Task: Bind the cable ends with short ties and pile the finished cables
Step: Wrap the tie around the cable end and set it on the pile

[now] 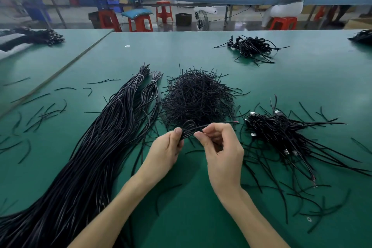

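Note:
My left hand (pixel 170 148) grips a coiled black cable (pixel 190 127) just above the green table, thumb on top. My right hand (pixel 218 147) pinches the same cable's loose end, whose red tip sticks out to the right. Behind my hands lies a mound of short black ties (pixel 198 98). To the left, long black cables (pixel 96 147) stretch in tied bundles toward the near edge. To the right sits a pile of bound cables (pixel 281 127) with silver plugs.
Loose ties (pixel 42 115) lie scattered on the green table (pixel 181 50). A smaller cable pile (pixel 251 47) sits farther back on the right, and another (pixel 38 36) at the far left. Red stools and a seated person are beyond the table.

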`<act>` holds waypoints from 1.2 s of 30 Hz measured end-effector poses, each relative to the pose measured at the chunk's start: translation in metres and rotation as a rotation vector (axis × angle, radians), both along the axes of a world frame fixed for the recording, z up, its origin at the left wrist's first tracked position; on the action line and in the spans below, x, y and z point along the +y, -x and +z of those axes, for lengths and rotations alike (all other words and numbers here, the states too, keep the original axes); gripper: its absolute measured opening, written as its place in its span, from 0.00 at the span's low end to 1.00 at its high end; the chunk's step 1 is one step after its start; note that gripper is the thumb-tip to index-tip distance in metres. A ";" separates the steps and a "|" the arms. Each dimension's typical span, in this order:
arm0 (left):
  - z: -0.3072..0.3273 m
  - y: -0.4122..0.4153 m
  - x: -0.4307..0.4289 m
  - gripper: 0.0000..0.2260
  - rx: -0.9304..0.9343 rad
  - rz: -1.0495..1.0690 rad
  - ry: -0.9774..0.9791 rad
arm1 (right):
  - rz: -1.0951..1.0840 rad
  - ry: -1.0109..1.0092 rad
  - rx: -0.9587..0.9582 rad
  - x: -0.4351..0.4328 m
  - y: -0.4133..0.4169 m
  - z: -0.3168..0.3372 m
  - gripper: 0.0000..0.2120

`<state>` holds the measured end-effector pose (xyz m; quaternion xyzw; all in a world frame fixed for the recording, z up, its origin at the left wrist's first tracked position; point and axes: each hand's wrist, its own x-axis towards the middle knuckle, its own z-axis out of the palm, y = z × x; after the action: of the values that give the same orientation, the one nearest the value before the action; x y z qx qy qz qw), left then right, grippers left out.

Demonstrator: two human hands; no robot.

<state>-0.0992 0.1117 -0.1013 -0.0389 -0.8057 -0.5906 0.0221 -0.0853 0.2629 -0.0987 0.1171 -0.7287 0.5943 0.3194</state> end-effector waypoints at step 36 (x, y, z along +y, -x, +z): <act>0.011 -0.002 -0.006 0.27 -0.045 0.081 -0.192 | 0.384 -0.126 -0.278 -0.006 0.002 -0.007 0.18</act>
<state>-0.0975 0.1057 -0.0907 0.0092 -0.7468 -0.6643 0.0317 -0.0874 0.2574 -0.1059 0.1901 -0.7657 0.6079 0.0894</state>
